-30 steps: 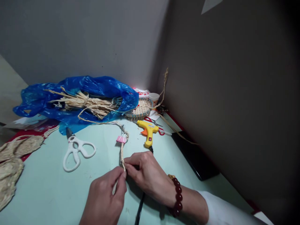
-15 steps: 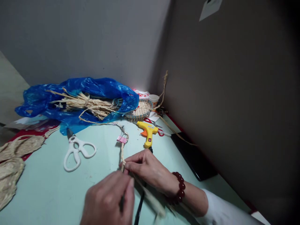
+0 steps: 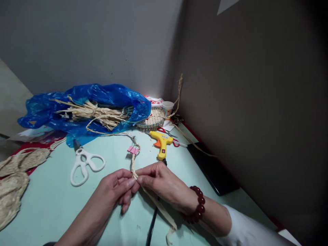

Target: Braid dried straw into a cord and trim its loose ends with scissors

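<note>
A pale braided straw cord [image 3: 133,163] runs toward me from a pink binder clip [image 3: 132,150] on the table. At its near end, my left hand [image 3: 116,189] pinches the strands between thumb and fingertips. My right hand [image 3: 160,181], with a dark red bead bracelet [image 3: 200,205] on the wrist, pinches the same spot from the right. The two hands' fingertips meet there. A loose flat straw strand [image 3: 164,211] trails from under my right hand toward the front of the table.
White-handled scissors [image 3: 83,164] lie to the left, a yellow glue gun [image 3: 162,143] beyond my right hand. Behind are a blue plastic bag [image 3: 110,92] with a straw bundle [image 3: 94,112], a woven basket [image 3: 153,119] and a paper cup [image 3: 167,106]. A black flat object [image 3: 212,171] lies right.
My left hand has moved up and away from me, from a blurred spot near the front edge, to the braid's end beside my right hand. My right hand has stayed nearly in place.
</note>
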Demonstrator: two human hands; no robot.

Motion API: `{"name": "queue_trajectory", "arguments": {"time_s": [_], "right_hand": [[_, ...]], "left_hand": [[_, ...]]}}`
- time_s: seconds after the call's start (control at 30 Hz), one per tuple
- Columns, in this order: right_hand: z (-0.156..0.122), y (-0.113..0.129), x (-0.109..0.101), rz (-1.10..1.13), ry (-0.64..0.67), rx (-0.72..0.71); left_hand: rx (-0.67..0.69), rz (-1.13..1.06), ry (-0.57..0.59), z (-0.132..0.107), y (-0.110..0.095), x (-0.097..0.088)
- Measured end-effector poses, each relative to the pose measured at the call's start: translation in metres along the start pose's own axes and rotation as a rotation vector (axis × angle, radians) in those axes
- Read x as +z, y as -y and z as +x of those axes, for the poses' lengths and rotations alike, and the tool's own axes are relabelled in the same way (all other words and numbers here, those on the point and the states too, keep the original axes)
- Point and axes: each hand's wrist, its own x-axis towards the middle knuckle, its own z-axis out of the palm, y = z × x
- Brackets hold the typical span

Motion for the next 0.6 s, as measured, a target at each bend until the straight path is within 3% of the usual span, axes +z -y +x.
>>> {"name": "queue_trajectory", "arguments": {"time_s": [0.17,0.33,0.47,0.6], "right_hand": [[0.000,-0.009,0.000,-0.170,-0.024,-0.037],[-0.004,-0.010,0.004,-0.273,-0.130,-0.015],[-0.011,0.000,0.005,-0.443,-0.121,-0.051],[-0.014,0.012,0.001,-0.798,-0.114,-0.025]], "left_hand": [[-0.042,-0.073,0.024,0.000,0.000,0.000],[-0.104,-0.094,0.044,-0.003,-0.001,0.001],[-0.081,0.010,-0.015,-0.003,0.000,0.003],[-0.018,0.132,-0.117,-0.001,0.002,0.001]]}}
